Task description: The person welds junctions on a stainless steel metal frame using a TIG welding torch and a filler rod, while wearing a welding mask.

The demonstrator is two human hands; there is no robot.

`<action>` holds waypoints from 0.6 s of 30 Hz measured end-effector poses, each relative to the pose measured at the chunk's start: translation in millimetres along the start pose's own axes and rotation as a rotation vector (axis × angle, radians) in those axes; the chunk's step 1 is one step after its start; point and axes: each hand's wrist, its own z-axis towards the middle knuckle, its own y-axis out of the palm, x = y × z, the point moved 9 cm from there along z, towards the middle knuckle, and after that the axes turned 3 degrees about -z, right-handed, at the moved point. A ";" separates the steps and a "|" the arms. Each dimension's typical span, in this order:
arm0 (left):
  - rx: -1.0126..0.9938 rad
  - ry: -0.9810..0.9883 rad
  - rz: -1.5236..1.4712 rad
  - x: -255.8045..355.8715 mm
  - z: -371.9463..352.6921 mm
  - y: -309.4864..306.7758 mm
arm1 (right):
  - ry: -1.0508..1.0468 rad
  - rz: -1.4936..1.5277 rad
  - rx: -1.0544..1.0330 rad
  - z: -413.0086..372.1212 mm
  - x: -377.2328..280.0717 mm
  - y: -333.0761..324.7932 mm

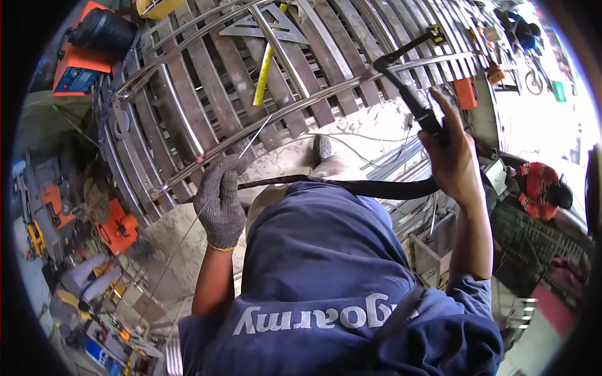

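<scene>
My left hand (pixel 221 203), in a grey knitted glove, pinches a thin metal rod (pixel 256 135) that points up towards the rack. Bare, my right hand (pixel 456 156) grips the black handle of a torch-like tool (pixel 406 94), its index finger stretched out. The tool's far end is over the edge of a slatted metal rack (pixel 219 88). Polished tubes (pixel 182 113) form a frame on the slats. A black sleeved cable (pixel 382 189) runs across my lap between my hands. Whether the glove touches it, I cannot tell.
On the rack are a yellow measuring strip (pixel 263 74) and a grey triangular square (pixel 276 28). An orange machine (pixel 81 75) stands at the upper left. Tools (pixel 116 225) crowd the left floor, metal bars (pixel 401 163) the right. A person in red (pixel 538 188) is far right.
</scene>
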 end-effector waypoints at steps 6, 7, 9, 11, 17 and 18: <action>0.178 -0.188 -0.003 -7.3 -20.1 59.3 | -0.284 0.073 -0.212 85.6 13.5 28.6; 0.205 -0.189 0.029 -5.1 -21.2 65.6 | -0.209 0.050 -0.295 97.2 20.6 36.9; 0.254 -0.193 0.094 -2.9 -24.9 78.5 | -0.280 0.089 -0.296 113.5 21.4 46.8; 0.239 -0.162 0.156 -7.6 -25.0 89.6 | -0.266 0.081 -0.349 125.7 28.1 61.5; 0.377 -0.297 -0.116 -3.5 -8.6 118.2 | -0.381 0.106 -0.445 149.8 43.0 93.9; 0.402 -0.294 -0.115 -2.4 -6.3 120.4 | -0.392 0.118 -0.453 153.0 45.6 97.5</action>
